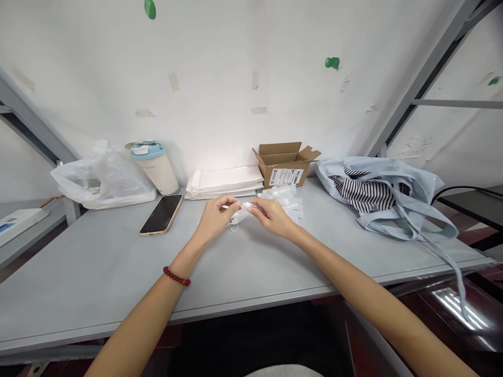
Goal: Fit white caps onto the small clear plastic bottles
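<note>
My left hand (215,213) and my right hand (274,215) meet above the grey table, both closed in a pinch. Between their fingertips is a small white plastic piece (245,206), too small to name its kind. Below it, beside my left fingertips, a clear piece with a thin white loop (233,228) shows in part. Several clear plastic bottles (293,204) lie in a loose group just behind and right of my right hand, which hides some of them.
A phone (161,214) lies to the left, before a cup with a blue lid (155,165) and a white plastic bag (104,175). Stacked white paper sleeves (223,180) and an open cardboard box (285,170) stand by the wall. A light blue bag (383,191) sits right.
</note>
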### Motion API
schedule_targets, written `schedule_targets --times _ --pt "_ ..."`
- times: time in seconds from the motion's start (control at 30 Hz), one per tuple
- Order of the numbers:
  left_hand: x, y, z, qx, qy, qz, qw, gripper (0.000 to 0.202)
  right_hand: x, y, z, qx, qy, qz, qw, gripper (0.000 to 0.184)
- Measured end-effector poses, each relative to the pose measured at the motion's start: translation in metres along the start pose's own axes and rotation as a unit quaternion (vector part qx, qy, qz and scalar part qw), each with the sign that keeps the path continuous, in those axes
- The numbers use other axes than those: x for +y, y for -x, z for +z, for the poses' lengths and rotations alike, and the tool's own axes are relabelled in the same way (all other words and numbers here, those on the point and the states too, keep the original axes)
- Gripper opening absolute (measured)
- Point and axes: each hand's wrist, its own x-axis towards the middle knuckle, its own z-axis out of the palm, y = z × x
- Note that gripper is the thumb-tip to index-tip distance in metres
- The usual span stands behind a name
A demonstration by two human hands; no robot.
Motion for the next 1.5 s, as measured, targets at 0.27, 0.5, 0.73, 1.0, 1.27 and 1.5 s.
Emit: schedule_targets --times 0.27,0.5,0.73,1.0,1.27,1.5 --pt "-0.001 0.001 -0.001 -0.024 -0.004 -0.022 0.999 0.028 0.004 0.001 0.004 -0.005 0.026 -0.016 1.0 0.024" --pt "0.004 0.002 -0.002 -0.035 -0.027 -0.022 0.999 0.025 0.005 0.002 0.005 -0.013 0.024 -0.023 0.999 0.024" --pt "0.002 -0.002 -0.007 -0.055 -0.028 -0.018 0.998 0.029 0.001 0.0 0.0 -0.031 0.021 -0.024 0.999 0.025" --pt "-0.002 -0.007 -0.019 -0.028 -0.039 -0.034 0.998 0.033 0.003 -0.001 -0.006 -0.051 0.057 -0.01 0.997 0.019" --pt "-0.006 -0.002 -0.011 -0.082 -0.053 0.002 0.995 0.027 0.004 0.0 -0.004 -0.053 0.077 -0.027 0.995 0.019" --pt "-0.007 -0.003 -0.008 -0.093 -0.08 0.0 0.992 0.025 0.002 0.001 -0.003 -0.061 0.081 0.003 0.995 0.02"
